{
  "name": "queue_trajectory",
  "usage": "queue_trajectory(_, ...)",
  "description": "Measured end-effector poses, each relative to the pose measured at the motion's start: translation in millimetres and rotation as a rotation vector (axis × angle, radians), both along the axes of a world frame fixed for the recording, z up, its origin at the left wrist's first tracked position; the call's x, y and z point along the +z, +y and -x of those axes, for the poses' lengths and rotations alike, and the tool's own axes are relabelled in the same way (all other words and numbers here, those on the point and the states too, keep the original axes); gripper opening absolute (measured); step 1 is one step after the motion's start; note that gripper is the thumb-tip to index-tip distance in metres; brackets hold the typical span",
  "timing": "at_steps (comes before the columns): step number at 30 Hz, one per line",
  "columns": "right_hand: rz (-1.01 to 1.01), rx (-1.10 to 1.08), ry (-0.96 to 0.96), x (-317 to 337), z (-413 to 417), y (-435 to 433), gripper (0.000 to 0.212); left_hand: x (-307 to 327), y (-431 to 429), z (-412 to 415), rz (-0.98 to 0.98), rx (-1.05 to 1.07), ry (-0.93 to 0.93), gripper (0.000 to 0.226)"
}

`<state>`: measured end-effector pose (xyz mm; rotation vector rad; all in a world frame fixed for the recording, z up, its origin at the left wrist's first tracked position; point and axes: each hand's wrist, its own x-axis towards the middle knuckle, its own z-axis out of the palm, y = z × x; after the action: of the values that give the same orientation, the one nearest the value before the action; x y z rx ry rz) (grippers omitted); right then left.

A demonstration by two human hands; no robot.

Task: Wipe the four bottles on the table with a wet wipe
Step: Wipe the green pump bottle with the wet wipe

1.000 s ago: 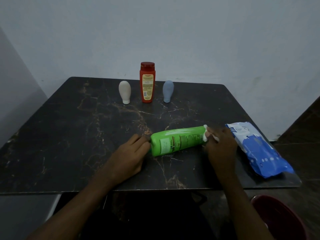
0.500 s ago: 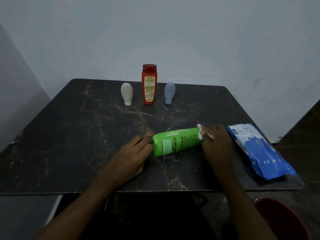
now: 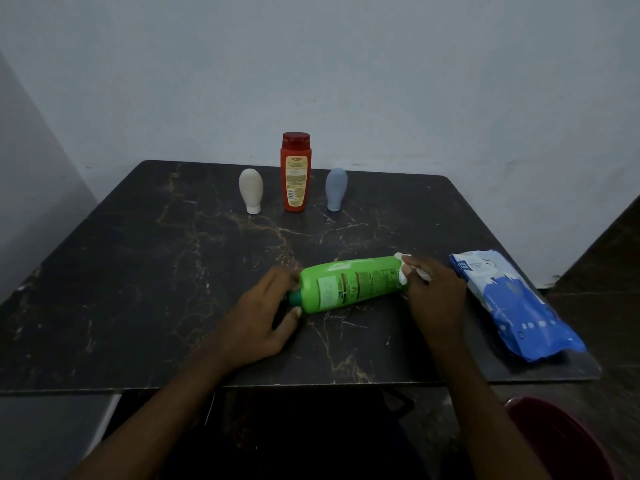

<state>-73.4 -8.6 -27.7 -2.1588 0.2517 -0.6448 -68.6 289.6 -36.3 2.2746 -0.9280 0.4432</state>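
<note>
We have slid our right hand (image 3: 434,299) with the wet wipe (image 3: 403,276) a little back toward the base of the green bottle (image 3: 349,288), and its dark green cap (image 3: 295,298) now peeks out from our left hand (image 3: 258,323).

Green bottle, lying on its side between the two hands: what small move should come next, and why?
Probably draw the right hand and its wet wipe leftward along the green bottle toward the cap. The wipe sits only at the bottle's base end, the label side looks unreached, and the left hand steadies the cap end.
</note>
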Motion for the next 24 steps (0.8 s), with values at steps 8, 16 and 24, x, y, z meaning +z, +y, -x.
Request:
queue_trajectory(8, -0.024, -0.026, -0.057, -4, 8, 5, 0.023, 2, 0, -6, 0.213, 0.116, 0.128, 0.032)
queue_trajectory(16, 0.239, 0.057, -0.087, 3, -13, 3, 0.022, -1, 1, -3, 0.161, 0.099, 0.029, 0.03)
queue_trajectory(24, 0.137, 0.237, -0.135, 17, 8, 95, 0.025, 1, -1, 2, 0.072, 0.085, -0.049, 0.032)
